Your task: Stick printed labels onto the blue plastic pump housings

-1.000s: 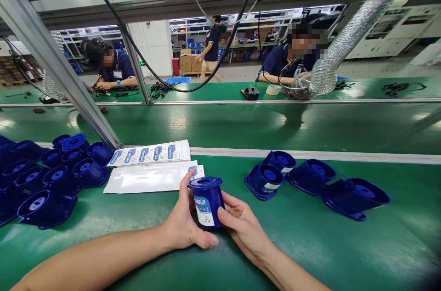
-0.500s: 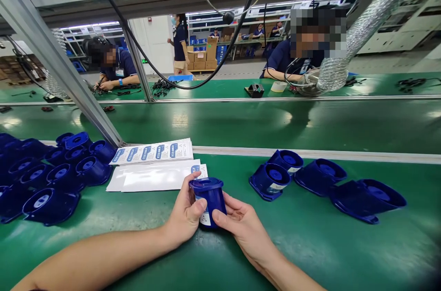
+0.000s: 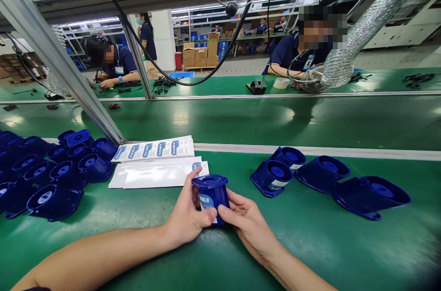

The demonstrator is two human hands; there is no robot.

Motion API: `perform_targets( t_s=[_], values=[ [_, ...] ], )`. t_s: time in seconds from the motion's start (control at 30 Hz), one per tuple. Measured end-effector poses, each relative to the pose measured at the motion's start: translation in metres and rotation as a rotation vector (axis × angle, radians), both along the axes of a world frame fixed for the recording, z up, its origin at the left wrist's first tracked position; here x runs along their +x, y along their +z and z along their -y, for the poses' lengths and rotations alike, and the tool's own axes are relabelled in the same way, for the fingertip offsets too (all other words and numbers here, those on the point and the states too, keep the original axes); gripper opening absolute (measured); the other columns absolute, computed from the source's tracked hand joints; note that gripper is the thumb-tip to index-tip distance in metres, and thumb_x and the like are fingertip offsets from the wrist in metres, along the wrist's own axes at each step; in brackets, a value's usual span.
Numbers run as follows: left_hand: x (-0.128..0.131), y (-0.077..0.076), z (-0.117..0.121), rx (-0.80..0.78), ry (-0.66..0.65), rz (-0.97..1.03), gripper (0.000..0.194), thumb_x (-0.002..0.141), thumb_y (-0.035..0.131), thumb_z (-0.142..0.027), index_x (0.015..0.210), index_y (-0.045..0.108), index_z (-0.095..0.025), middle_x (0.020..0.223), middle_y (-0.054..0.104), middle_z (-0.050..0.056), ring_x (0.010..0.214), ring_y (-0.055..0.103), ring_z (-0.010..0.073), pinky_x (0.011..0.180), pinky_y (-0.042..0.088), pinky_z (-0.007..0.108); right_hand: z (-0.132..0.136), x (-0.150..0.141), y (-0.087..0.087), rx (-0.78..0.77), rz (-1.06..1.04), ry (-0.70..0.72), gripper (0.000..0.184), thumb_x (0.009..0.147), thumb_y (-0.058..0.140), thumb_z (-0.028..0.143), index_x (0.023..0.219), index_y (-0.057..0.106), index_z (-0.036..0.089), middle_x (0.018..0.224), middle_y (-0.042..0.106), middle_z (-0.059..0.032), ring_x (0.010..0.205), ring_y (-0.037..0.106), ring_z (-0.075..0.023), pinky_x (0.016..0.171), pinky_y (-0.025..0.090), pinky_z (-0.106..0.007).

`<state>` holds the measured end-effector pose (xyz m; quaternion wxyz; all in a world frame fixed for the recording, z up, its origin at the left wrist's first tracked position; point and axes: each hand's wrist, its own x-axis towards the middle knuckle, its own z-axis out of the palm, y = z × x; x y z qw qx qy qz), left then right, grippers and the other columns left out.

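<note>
Between both hands I hold a blue plastic housing (image 3: 223, 193) upright, its flanged end on top. A blue and white label (image 3: 206, 201) printed "5000L/H" lies on its side facing me. My left hand (image 3: 189, 210) grips the housing from the left, with the thumb on the lower part of the label. My right hand (image 3: 246, 217) closes on the right side, its thumb at the front near the left thumb. Behind the left hand are label sheets (image 3: 155, 148), some printed and some bare white.
Many blue housings (image 3: 64, 171) crowd the left of the green table. Several more (image 3: 322, 174) stand at the right, some with labels showing. A metal post (image 3: 65, 57) slants down at the left. Across the belt, two co-workers (image 3: 292, 52) sit at a bench; a cable hangs overhead.
My left thumb has slid lower and to the right over the label, and more of its blue print shows. The view has shifted slightly. A person in the background has walked left.
</note>
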<state>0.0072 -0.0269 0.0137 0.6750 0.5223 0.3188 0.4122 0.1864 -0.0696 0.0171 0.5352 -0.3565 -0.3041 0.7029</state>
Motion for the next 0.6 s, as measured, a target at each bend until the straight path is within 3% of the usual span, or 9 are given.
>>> perform_targets(
  t_s=[0.17,0.37,0.43,0.5,0.6],
  values=[
    [-0.006,0.0,-0.002,0.118,-0.083,-0.05,0.141,0.059,0.104,-0.028,0.166,0.012,-0.03,0.151,0.056,0.019,0.136,0.061,0.0406,0.121,0.042,0.055,-0.002,0.005,0.003,-0.065,-0.069,0.036,0.051,0.083,0.094,0.047,0.126,0.081,0.021,0.118,0.085,-0.0108,0.104,0.078,-0.0269,0.097,0.059,-0.04],
    [-0.004,0.001,-0.003,0.112,0.005,-0.123,0.107,0.067,0.101,-0.024,0.148,0.033,-0.03,0.134,0.068,0.014,0.123,0.07,0.0349,0.111,0.051,0.05,-0.001,0.003,-0.005,-0.045,0.01,0.073,0.054,0.089,0.087,0.055,0.129,0.075,0.021,0.113,0.084,-0.0113,0.102,0.079,-0.0284,0.092,0.06,-0.041],
    [-0.003,0.001,-0.003,0.11,0.001,-0.119,0.1,0.067,0.101,-0.023,0.142,0.036,-0.03,0.131,0.069,0.012,0.121,0.071,0.0329,0.109,0.053,0.048,0.001,0.007,-0.008,0.012,0.16,0.083,0.059,0.094,0.079,0.062,0.134,0.072,0.02,0.113,0.084,-0.0132,0.101,0.079,-0.0299,0.092,0.06,-0.043],
    [-0.002,0.0,-0.004,0.091,-0.006,-0.114,0.097,0.065,0.101,-0.021,0.139,0.038,-0.031,0.128,0.07,0.011,0.116,0.072,0.0302,0.104,0.055,0.044,0.005,0.015,-0.011,0.11,0.45,0.034,0.07,0.093,0.077,0.066,0.146,0.064,0.021,0.119,0.081,-0.016,0.102,0.078,-0.0326,0.093,0.061,-0.047],
    [-0.002,-0.002,-0.004,0.042,-0.015,-0.137,0.096,0.063,0.1,-0.019,0.135,0.038,-0.031,0.125,0.069,0.009,0.104,0.074,0.0261,0.086,0.058,0.034,0.008,0.032,-0.014,0.474,1.013,-0.138,0.107,0.078,0.093,0.063,0.165,0.041,0.031,0.148,0.064,-0.0214,0.118,0.072,-0.0412,0.1,0.059,-0.059]
  ],
)
